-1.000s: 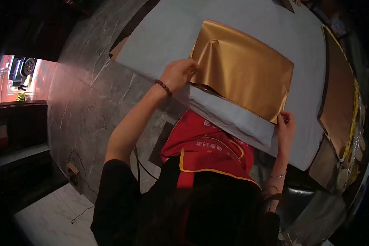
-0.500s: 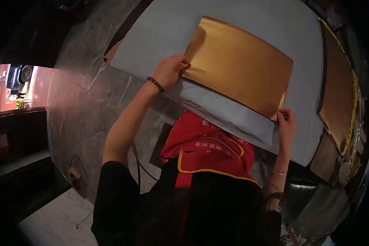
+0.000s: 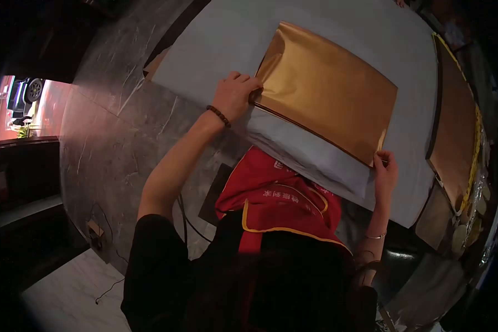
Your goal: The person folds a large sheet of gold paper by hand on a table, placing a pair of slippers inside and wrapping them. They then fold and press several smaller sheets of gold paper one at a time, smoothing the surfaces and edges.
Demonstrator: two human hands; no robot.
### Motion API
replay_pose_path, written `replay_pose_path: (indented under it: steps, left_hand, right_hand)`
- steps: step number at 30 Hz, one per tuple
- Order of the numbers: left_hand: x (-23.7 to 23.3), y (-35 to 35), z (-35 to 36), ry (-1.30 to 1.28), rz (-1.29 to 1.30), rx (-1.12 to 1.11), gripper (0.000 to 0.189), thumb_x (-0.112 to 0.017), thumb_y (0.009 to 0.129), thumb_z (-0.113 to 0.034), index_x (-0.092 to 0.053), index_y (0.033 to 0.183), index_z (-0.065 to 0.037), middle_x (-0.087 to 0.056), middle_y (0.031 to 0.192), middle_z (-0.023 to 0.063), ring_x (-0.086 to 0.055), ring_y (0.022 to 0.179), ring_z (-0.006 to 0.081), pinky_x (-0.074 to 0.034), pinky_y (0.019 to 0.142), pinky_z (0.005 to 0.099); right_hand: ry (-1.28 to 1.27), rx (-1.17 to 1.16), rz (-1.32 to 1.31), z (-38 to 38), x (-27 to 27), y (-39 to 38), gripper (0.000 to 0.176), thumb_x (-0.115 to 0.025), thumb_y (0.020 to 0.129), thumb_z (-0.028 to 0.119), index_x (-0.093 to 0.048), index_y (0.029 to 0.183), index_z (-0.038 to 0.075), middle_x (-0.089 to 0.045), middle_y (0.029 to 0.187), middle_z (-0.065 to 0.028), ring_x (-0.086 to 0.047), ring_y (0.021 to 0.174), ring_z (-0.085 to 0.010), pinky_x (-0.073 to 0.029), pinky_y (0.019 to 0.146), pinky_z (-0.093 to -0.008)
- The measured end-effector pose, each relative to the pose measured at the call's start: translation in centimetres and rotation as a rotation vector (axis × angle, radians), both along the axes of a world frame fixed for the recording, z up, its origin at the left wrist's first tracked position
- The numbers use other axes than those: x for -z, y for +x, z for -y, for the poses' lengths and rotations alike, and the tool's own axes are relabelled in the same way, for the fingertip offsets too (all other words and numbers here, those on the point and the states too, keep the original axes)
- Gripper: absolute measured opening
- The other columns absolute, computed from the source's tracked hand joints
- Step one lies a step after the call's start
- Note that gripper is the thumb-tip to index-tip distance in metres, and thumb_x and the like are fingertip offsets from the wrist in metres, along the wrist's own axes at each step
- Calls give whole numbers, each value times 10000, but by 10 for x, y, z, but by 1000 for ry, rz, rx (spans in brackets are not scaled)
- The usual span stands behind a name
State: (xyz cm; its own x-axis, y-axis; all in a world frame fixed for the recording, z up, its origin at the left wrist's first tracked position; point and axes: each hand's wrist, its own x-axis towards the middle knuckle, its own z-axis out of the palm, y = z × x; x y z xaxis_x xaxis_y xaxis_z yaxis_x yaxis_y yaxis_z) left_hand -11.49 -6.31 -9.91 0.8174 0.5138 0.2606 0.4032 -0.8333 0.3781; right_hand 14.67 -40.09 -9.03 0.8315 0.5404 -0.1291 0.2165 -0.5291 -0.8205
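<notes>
Though wide, gold sheet [image 3: 329, 91] between fingers [image 3: 252, 84]

Sheet [image 3: 335, 91] on table [image 3: 221, 50]. Left hand [image 3: 237, 98] at its near left corner, right hand [image 3: 386, 167] at near right. Apron [image 3: 285, 217] before table's near edge. Board [image 3: 454, 133] right of table. Car [image 3: 34, 91] far left, beyond floor [image 3: 113, 144].

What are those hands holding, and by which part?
The gold sheet: the left hand grips its near left corner, the right hand its near right corner.

Apparent workshop; broad grey worktable [image 3: 227, 50]
</notes>
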Motion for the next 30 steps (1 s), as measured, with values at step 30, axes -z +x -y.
replay_pose_path:
  steps: [30]
  left_hand:
    - [11, -6, 3, 89, 25, 4, 291, -564, 749, -50, -629, 1010, -161, -580, 953, 17, -515, 1001, 238, -390, 827, 383]
  right_hand:
    - [-11, 3, -3, 2, 6, 4, 152, -565, 902, 138, -593, 971, 6, -595, 859, -36, -525, 778, -124, -434, 686, -273]
